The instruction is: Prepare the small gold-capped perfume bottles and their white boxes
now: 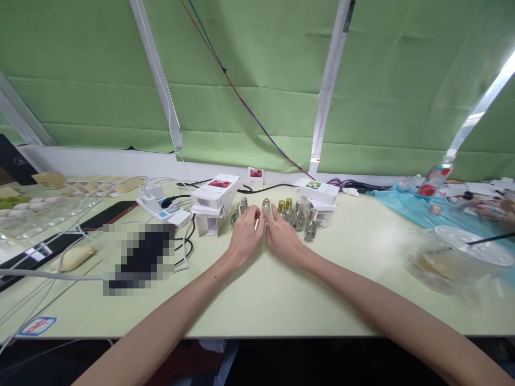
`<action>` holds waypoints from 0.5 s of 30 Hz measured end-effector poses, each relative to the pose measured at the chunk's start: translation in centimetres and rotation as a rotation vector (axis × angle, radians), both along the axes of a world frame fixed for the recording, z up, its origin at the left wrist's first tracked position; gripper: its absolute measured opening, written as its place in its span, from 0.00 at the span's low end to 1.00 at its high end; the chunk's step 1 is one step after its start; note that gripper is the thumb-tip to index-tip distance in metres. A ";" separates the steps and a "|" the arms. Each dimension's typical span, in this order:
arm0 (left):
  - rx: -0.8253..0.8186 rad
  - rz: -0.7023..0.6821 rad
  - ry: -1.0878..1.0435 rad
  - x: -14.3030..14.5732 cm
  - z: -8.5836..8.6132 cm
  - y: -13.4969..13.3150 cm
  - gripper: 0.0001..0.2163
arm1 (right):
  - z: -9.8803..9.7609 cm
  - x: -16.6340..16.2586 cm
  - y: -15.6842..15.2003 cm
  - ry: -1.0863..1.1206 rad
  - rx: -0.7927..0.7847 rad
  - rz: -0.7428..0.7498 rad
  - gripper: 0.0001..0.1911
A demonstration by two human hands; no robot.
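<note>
Both hands meet at the middle of the table, among small clear glass bottles with metallic tops. My left hand (246, 231) is closed, its fingers curled around a slender gold-coloured piece (256, 224), perhaps a cap. My right hand (284, 237) has its fingers bent against a small glass bottle (266, 203) with a gold top, which stands between the two hands and is mostly hidden by them. Several more bottles (289, 208) with gold or silver tops stand just right of my right hand. One silver-topped bottle (310, 225) is nearer to me, and others (241, 208) stand behind my left hand.
White boxes (218, 191) are stacked left of the bottles, and more boxes (317, 191) to the right. A power strip (155, 209) with tangled cables lies at left. At right are a clear plastic cup (438, 262) with a straw and a blue plastic sheet (406, 209).
</note>
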State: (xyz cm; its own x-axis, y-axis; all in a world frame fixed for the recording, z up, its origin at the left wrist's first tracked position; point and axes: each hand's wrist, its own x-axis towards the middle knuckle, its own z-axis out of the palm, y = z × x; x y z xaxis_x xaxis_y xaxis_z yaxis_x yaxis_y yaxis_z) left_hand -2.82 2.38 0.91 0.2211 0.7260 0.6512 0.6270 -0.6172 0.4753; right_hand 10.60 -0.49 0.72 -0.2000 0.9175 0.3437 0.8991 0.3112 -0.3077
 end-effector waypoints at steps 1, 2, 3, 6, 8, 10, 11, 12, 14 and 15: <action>0.007 0.002 -0.008 0.0 0.1 -0.1 0.06 | 0.3 -0.2 0.2 0.014 -0.016 0.002 0.35; 0.011 0.005 -0.015 0.1 0.1 -0.1 0.06 | 0.5 -0.3 0.4 0.029 -0.032 0.003 0.35; 0.013 0.007 -0.020 0.1 0.1 -0.1 0.06 | 0.8 -0.5 0.7 0.050 -0.042 0.003 0.34; 0.024 0.018 -0.038 0.1 0.0 0.1 0.05 | 1.3 -1.0 1.8 0.111 -0.079 0.020 0.36; 0.037 0.032 -0.058 0.0 -0.2 0.4 0.04 | 1.3 -1.4 2.6 0.143 -0.114 0.032 0.38; 0.053 0.044 -0.078 -0.1 -0.4 0.6 0.03 | 1.2 -1.6 3.3 0.193 -0.146 0.022 0.38; 0.060 0.047 -0.083 -0.1 -0.5 0.7 0.03 | 1.1 -1.7 3.6 0.215 -0.155 0.016 0.38; 0.065 0.048 -0.084 -0.2 -0.5 0.8 0.03 | 1.1 -1.8 3.9 0.231 -0.160 0.015 0.38; 0.069 0.048 -0.083 -0.2 -0.5 0.9 0.03 | 0.9 -1.9 4.3 0.239 -0.165 0.018 0.38; 0.067 0.050 -0.083 -0.2 -0.5 0.9 0.03 | 0.9 -1.9 4.4 0.235 -0.163 0.019 0.38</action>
